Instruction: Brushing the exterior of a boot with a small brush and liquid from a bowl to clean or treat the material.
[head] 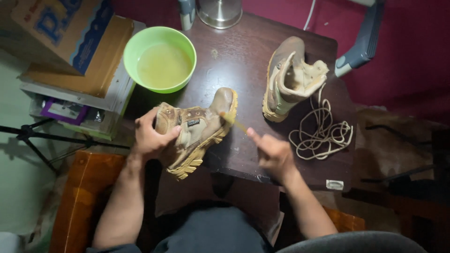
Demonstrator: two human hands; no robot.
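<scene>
My left hand (151,136) grips a tan boot (197,133) by its ankle end, holding it tilted over the near edge of the dark wooden table (243,51), sole toward me. My right hand (272,152) is closed on a thin yellowish brush (234,122) whose tip touches the boot's toe side. A second tan boot (288,77) without laces lies on the table to the right. Loose beige laces (321,133) are coiled beside it.
A green bowl (159,58) of yellowish liquid stands at the table's far left. A metal pot (219,11) sits at the far edge. Cardboard boxes and stacked books (75,51) lie left of the table. A grey-blue handle (363,42) pokes in at the upper right.
</scene>
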